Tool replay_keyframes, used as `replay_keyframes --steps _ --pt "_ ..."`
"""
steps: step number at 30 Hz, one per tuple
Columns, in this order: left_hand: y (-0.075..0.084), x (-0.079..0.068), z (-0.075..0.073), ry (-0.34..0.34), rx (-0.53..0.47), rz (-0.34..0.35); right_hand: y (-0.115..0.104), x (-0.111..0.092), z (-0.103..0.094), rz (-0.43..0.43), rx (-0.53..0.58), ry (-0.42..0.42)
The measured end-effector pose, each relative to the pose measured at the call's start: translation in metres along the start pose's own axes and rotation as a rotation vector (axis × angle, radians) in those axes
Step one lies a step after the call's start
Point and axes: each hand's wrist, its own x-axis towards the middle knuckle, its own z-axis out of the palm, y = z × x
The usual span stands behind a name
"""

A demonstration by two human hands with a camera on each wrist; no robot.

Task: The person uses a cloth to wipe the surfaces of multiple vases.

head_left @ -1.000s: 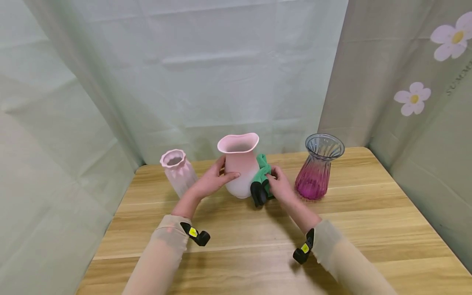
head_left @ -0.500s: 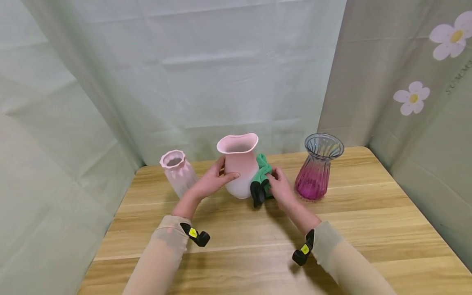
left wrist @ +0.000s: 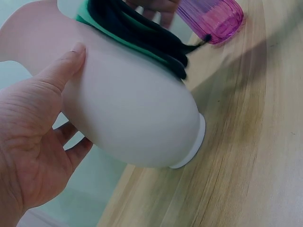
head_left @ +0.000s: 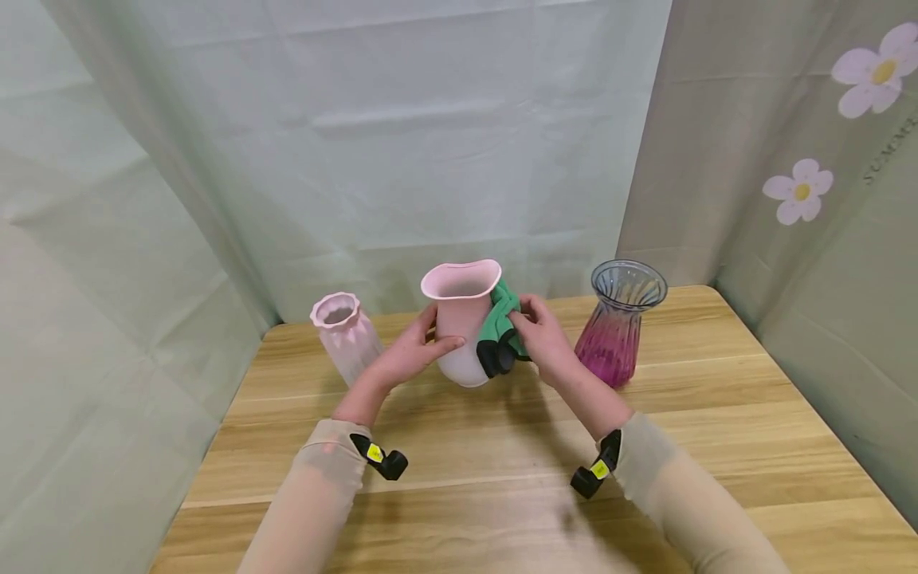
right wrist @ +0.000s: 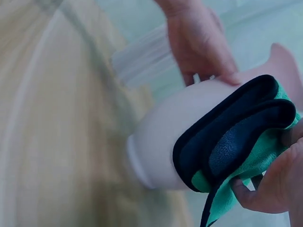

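Observation:
A pink-to-white vase (head_left: 461, 327) with a wavy rim stands upright at the middle of the table. My left hand (head_left: 410, 351) grips its left side, thumb across the front and fingers behind, as the left wrist view (left wrist: 42, 127) also has it. On the vase's right side lies a folded green cloth (head_left: 500, 323) with dark edging and a dark inner face. My right hand (head_left: 543, 339) pinches this cloth against the vase wall; in the right wrist view the cloth (right wrist: 232, 137) covers part of the vase's body, and some fingertips are hidden behind it.
A slim pale-pink ribbed vase (head_left: 347, 339) stands left of my left hand. Close to my right forearm is a glass vase (head_left: 617, 331), grey-blue at the top and magenta below. Behind the wooden table (head_left: 473, 494) hangs a pale curtain (head_left: 430, 143).
My right hand has risen along the vase's right side, carrying the cloth up and slightly left onto the wall. The left hand and the vases stay in place.

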Motion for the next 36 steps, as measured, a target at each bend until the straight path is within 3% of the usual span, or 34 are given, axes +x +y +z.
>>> replay_keyframes --steps 8,17,30,36 --pt "-0.003 0.001 0.000 0.006 0.017 -0.005 -0.028 0.002 0.001 -0.089 0.102 0.018" --pt "-0.001 -0.001 -0.001 0.004 0.010 -0.023 -0.028 0.004 0.000 -0.115 0.016 -0.002" --pt "-0.002 0.000 0.000 0.000 0.000 0.000 -0.006 0.010 -0.002 -0.115 -0.127 -0.034" --pt "0.000 0.000 0.000 -0.003 0.004 0.006 0.027 0.008 -0.009 0.027 -0.097 -0.020"
